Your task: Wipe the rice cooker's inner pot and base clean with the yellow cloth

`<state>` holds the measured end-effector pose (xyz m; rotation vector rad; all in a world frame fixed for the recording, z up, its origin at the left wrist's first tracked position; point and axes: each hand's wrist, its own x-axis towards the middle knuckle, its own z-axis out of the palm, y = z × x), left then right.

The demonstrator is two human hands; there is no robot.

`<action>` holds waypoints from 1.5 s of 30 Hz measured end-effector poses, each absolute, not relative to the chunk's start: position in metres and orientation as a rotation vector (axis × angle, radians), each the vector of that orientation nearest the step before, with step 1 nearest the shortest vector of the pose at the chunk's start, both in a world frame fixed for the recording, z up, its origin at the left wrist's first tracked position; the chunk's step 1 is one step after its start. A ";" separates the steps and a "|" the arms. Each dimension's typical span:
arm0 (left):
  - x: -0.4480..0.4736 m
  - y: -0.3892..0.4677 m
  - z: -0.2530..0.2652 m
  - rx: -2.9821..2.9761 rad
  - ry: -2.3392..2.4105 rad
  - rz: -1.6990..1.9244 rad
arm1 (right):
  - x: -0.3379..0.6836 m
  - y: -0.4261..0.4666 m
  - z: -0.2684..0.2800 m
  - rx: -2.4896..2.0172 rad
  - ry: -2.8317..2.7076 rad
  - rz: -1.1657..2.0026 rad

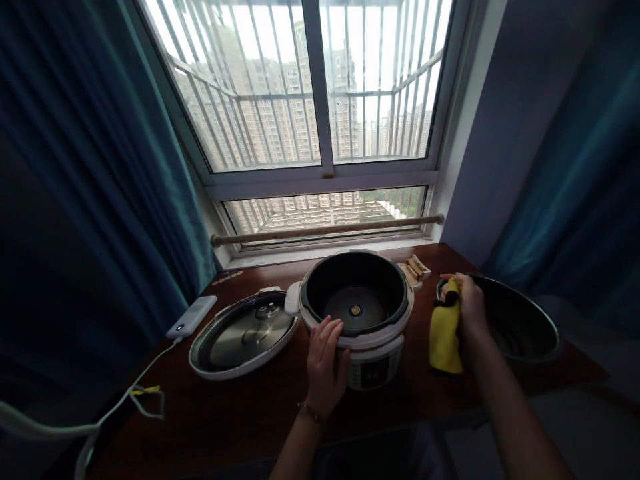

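Observation:
A white pressure cooker (pixel 373 341) with its dark inside bare stands on the wooden table, a round disc at the bottom of the well. My left hand (pixel 326 363) rests on its front left rim, fingers stretched over the edge. Off to the right, my right hand (pixel 471 308) grips a yellow cloth (pixel 445 340) that hangs down from the fingers. Just behind that hand lies the dark inner pot (pixel 525 327), tilted, its mouth partly hidden by the hand and forearm. The cooker's round lid (pixel 245 337) lies to the left, its metal inner side up.
A white power bank (pixel 193 317) with a cable (pixel 127 390) plugged in sits at the table's left. Behind the cooker on the right is a small open box (pixel 416 269). A window (pixel 320 100) and blue curtains (pixel 100 153) border the wooden table (pixel 225 413).

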<state>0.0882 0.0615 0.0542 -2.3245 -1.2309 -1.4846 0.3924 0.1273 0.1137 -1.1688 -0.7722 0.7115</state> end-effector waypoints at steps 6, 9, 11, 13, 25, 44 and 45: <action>0.088 0.061 0.055 -2.314 -1.211 -1.480 | 0.381 0.154 0.110 -1.345 -1.008 0.751; 0.087 0.062 0.054 -2.322 -1.201 -1.460 | 0.376 0.159 0.105 -1.362 -1.046 0.704; 0.086 0.063 0.053 -2.329 -1.208 -1.453 | 0.372 0.158 0.103 -1.364 -1.093 0.663; 0.086 0.063 0.052 -2.327 -1.219 -1.461 | 0.369 0.156 0.102 -1.377 -1.167 0.589; 0.087 0.062 0.052 -2.312 -1.212 -1.451 | 0.373 0.164 0.096 -1.489 -1.054 0.530; 0.171 -0.044 0.024 -2.889 -1.612 -1.576 | 0.322 0.036 0.064 -0.670 -0.125 0.889; 0.178 -0.045 0.019 -2.875 -1.758 -1.590 | 0.321 0.039 0.058 -0.758 -0.156 0.906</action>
